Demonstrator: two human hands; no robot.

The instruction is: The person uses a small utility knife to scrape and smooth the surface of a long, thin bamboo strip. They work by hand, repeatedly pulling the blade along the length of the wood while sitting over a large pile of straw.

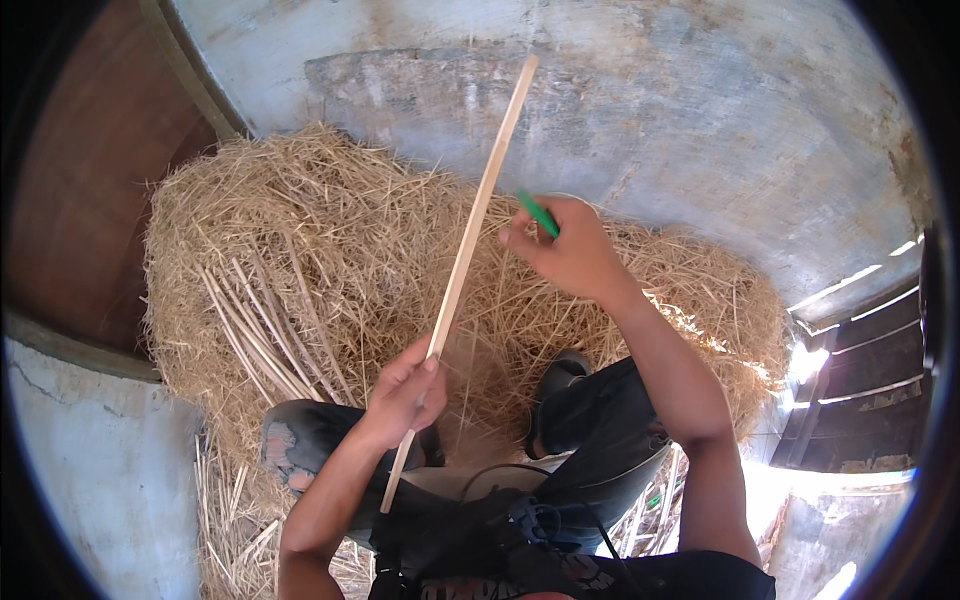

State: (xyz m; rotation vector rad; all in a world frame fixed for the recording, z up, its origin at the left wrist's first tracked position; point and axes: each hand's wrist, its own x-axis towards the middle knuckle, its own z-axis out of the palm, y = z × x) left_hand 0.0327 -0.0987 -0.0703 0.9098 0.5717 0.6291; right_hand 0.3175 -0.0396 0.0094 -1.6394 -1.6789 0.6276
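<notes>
My left hand [405, 395] is closed around the lower part of a long, pale strip of wood or bamboo [480, 205]. The strip slants up and to the right, its lower end close to my lap. To the right of its upper half, my right hand [560, 240] is closed on a slim green object [538, 213]. It looks like a handle or a pen-like tool, though my fingers hide the rest and its kind is unclear. A small gap separates this hand from the strip.
A heap of dry straw [330, 180] spreads before me, with several pale thin sticks [265, 325] lying on its left side. Behind it rises a worn bluish wall [700, 120]. A brown panel [105, 190] is at left, and dark slats [865, 370] let light in at right.
</notes>
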